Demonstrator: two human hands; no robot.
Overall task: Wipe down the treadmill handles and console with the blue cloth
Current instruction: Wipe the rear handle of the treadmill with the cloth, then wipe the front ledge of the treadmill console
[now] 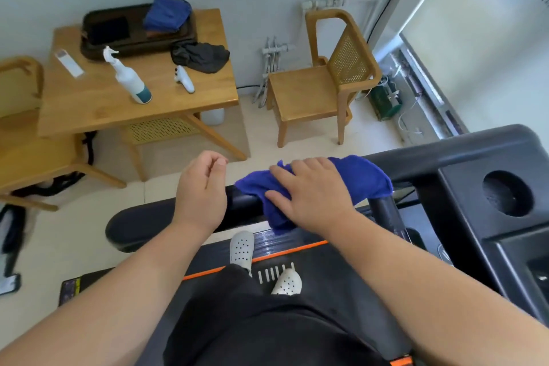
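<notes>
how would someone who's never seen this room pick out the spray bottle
Look at the wooden table. The spray bottle stands upright near its middle. It is the only tall thing there, white with a teal base, between a flat white remote and a white controller.

Console cut off by right edge. Handle mid-section hidden under blue cloth and right hand. Chair clipped at left edge.
</notes>
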